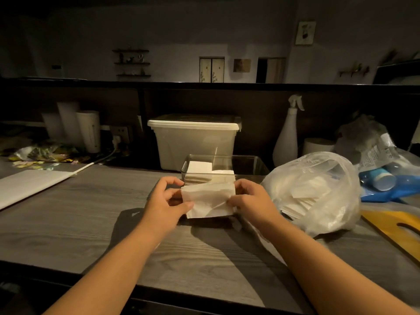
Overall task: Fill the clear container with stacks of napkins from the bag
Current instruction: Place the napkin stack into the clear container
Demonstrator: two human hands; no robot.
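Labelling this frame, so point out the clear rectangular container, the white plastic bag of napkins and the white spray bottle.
Clear rectangular container [250,165]: head view, bare right wall.
White plastic bag of napkins [318,192]: head view, middle of its bulging side.
White spray bottle [285,142]: head view, wide lower body.

On the counter [79,223], the clear container [259,165] stands at the middle with napkin piles [200,167] in its left part, and a lidded tub [194,142] stands directly behind it. The bag [336,201] lies just right of the container, a spray bottle [287,137] stands behind and between the two, and a board [395,228] lies right of the bag. In front of the container, a stack of napkins [209,200] is pinched between the left hand [163,201] and the right hand [252,198].
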